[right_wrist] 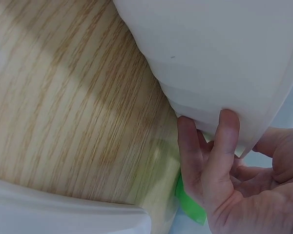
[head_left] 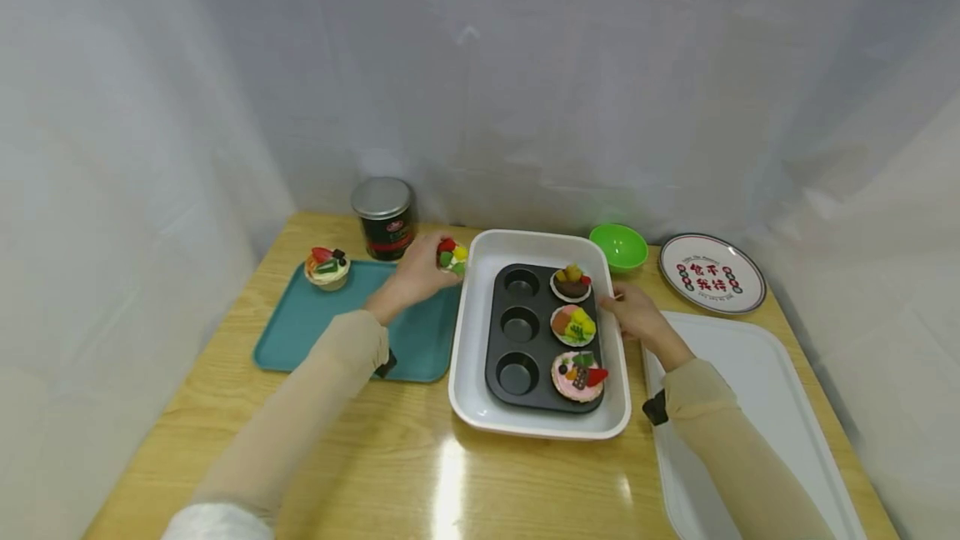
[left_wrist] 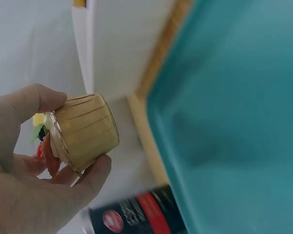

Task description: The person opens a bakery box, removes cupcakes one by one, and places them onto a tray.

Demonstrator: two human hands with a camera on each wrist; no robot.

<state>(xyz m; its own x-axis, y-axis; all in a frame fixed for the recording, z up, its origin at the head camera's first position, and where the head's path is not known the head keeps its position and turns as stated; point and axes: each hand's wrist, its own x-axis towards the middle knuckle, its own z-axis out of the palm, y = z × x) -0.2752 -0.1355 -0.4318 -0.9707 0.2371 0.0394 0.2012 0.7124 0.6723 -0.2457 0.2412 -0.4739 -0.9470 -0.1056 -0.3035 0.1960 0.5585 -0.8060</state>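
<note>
My left hand (head_left: 416,272) pinches a toy cupcake (head_left: 452,255) by its sides, at the left rim of a deep white basin (head_left: 540,430). In the left wrist view the cupcake's tan paper cup (left_wrist: 90,129) lies tipped sideways between thumb and fingers, its fruit topping toward the palm. On the right, my right hand (head_left: 637,319) grips the basin's rim, fingers against the outer wall (right_wrist: 210,73). Inside the basin lies a black muffin tin (head_left: 545,340). Its right column holds a chocolate cupcake (head_left: 572,285), a yellow-topped cupcake (head_left: 573,327) and a pink cupcake (head_left: 576,382); the left column's cups are bare.
Left of the basin lies a teal tray (head_left: 288,344) with another cupcake (head_left: 328,270) on it. A black can (head_left: 387,232) stands behind. A green bowl (head_left: 618,247), a printed plate (head_left: 712,273) and a white tray (head_left: 757,382) are on the right.
</note>
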